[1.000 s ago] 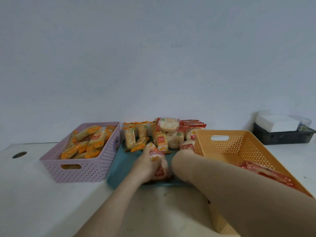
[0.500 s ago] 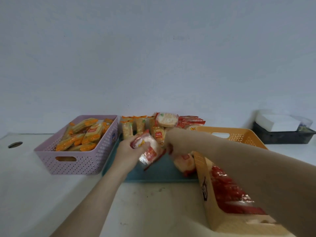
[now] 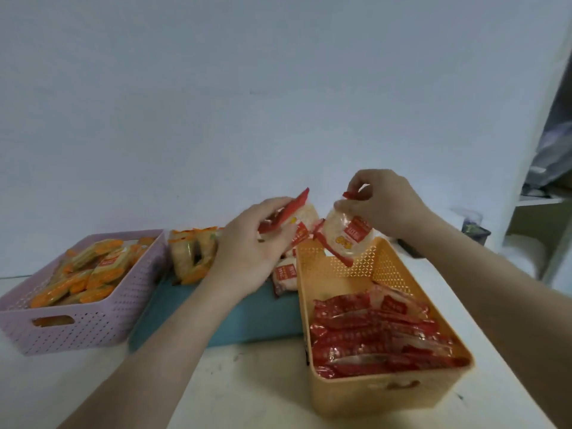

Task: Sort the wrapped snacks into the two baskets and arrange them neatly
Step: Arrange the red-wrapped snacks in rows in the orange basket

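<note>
A: What is different from a second ago?

B: Both hands were low on the teal tray (image 3: pixel 257 317) then, in among the pile. Now they are raised, each with a red-wrapped rice cracker. The left hand (image 3: pixel 247 246) has its thumb and curled fingers round the left pack (image 3: pixel 291 215) and holds it above the tray, just beside the far left corner of the orange basket (image 3: pixel 365 394). The right hand (image 3: pixel 387 205) pinches the crimped top edge of the hanging pack (image 3: pixel 348 235) between its fingertips, so it dangles over the basket's far end.

A: Is either one in the basket yet?

B: No. The hanging pack's lower edge is about level with the back rim, but I can't tell whether it touches.

A: And the rest of the sort?

B: The red packs (image 3: pixel 377 335) lie in overlapping rows across the near half of the orange basket, and the far half is bare. The purple basket (image 3: pixel 77 332) is heaped with orange-wrapped snacks (image 3: pixel 83 274). Left on the tray are a cluster of orange packs (image 3: pixel 192 255) at the back and at least one stray red pack (image 3: pixel 286 275) against the orange basket's left wall.

A: What does the lift mean for the task?

B: I would judge that two more reds are about to join their rows, which leaves mostly orange ones to move. The bare far half looks like the place for them, laid flat to match the rows
</note>
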The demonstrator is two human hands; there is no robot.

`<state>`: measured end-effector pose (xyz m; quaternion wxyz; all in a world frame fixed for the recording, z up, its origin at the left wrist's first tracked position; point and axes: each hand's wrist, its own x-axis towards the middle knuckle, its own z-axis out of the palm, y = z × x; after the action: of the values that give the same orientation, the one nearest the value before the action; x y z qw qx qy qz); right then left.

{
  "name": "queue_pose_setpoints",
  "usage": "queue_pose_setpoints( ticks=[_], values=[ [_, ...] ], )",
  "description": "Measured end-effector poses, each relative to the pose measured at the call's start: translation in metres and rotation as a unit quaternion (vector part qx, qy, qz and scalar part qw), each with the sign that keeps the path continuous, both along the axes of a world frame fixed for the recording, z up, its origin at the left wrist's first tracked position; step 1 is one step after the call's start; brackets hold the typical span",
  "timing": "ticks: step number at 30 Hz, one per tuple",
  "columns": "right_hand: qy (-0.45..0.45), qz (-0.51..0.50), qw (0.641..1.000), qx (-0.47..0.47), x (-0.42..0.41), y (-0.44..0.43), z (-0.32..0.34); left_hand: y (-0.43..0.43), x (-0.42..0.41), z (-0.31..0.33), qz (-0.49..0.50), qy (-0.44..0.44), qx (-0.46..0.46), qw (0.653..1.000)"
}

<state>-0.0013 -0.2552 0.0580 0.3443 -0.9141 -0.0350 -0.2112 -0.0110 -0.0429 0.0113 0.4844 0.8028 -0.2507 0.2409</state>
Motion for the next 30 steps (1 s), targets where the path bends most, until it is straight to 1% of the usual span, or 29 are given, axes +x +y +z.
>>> queue_pose_setpoints(
  ticks=[3, 4, 6, 8, 9, 11, 12, 14, 15, 16, 17, 19, 20, 21, 22, 23, 24, 25, 26, 27, 28, 29, 30],
  values=[
    [0.012, -0.049, 0.991, -0.12, -0.004, -0.017, -0.018, -0.025, -0.011, -0.01, -0.017, -0.031, 0.169, 0.985],
    [0.011, -0.06, 0.987, -0.148, -0.004, -0.019, -0.024, -0.028, -0.014, -0.012, -0.02, -0.045, 0.21, 0.976],
    [-0.001, -0.077, 0.983, -0.169, -0.005, -0.023, -0.033, -0.032, -0.017, -0.017, -0.032, -0.061, 0.261, 0.963],
    [-0.004, -0.075, 0.983, -0.168, -0.005, -0.028, -0.041, -0.035, -0.02, -0.02, -0.049, -0.039, 0.308, 0.949],
    [0.002, -0.062, 0.987, -0.149, -0.004, -0.029, -0.045, -0.037, -0.02, -0.022, -0.05, -0.033, 0.358, 0.932],
    [0.035, -0.005, 0.997, -0.076, -0.005, -0.024, -0.053, -0.042, -0.02, -0.023, -0.04, -0.021, 0.481, 0.875],
    [0.051, 0.027, 0.996, -0.061, -0.006, -0.019, -0.057, -0.043, -0.02, -0.023, -0.041, -0.001, 0.529, 0.848],
    [0.075, 0.083, 0.991, -0.075, -0.009, -0.009, -0.068, -0.044, -0.021, -0.022, -0.064, 0.077, 0.573, 0.813],
    [0.09, 0.113, 0.987, -0.067, -0.011, -0.003, -0.073, -0.042, -0.022, -0.022, -0.073, 0.106, 0.58, 0.804],
    [0.108, 0.146, 0.982, -0.053, -0.013, 0.001, -0.076, -0.038, -0.023, -0.023, -0.076, 0.11, 0.584, 0.801],
    [0.125, 0.18, 0.975, -0.046, -0.014, 0.004, -0.077, -0.032, -0.025, -0.024, -0.074, 0.094, 0.586, 0.802],
    [0.161, 0.244, 0.955, -0.053, -0.016, 0.008, -0.073, -0.019, -0.031, -0.025, -0.047, 0.029, 0.577, 0.815],
    [0.182, 0.269, 0.944, -0.056, -0.017, 0.009, -0.068, -0.012, -0.033, -0.024, -0.027, -0.001, 0.567, 0.823],
    [0.199, 0.292, 0.934, -0.055, -0.017, 0.011, -0.064, -0.005, -0.032, -0.021, -0.02, -0.017, 0.54, 0.842],
    [0.204, 0.304, 0.929, -0.06, -0.018, 0.013, -0.058, 0.0, -0.029, -0.017, -0.024, -0.011, 0.487, 0.873],
    [0.184, 0.303, 0.933, -0.065, -0.016, 0.014, -0.053, 0.005, -0.025, -0.013, -0.035, 0.01, 0.406, 0.913],
    [0.148, 0.287, 0.944, -0.061, -0.011, 0.015, -0.046, 0.01, -0.015, -0.008, -0.032, 0.025, 0.311, 0.949],
    [0.114, 0.256, 0.96, -0.023, -0.004, 0.013, -0.038, 0.015, -0.002, -0.006, -0.005, 0.028, 0.226, 0.974],
    [0.096, 0.216, 0.97, 0.049, 0.002, 0.01, -0.03, 0.018, 0.014, -0.004, 0.034, 0.033, 0.166, 0.985],
    [0.092, 0.182, 0.972, 0.117, 0.018, 0.005, -0.021, 0.02, 0.035, -0.002, 0.076, 0.035, 0.144, 0.986],
    [0.102, 0.154, 0.97, 0.16, 0.029, -0.001, -0.017, 0.021, 0.05, -0.003, 0.102, 0.044, 0.168, 0.979],
    [0.13, 0.14, 0.968, 0.16, 0.046, -0.006, -0.014, 0.02, 0.069, -0.005, 0.116, 0.05, 0.217, 0.968],
    [0.172, 0.133, 0.966, 0.139, 0.064, -0.009, -0.018, 0.019, 0.086, -0.011, 0.124, 0.061, 0.272, 0.952]
  ],
)
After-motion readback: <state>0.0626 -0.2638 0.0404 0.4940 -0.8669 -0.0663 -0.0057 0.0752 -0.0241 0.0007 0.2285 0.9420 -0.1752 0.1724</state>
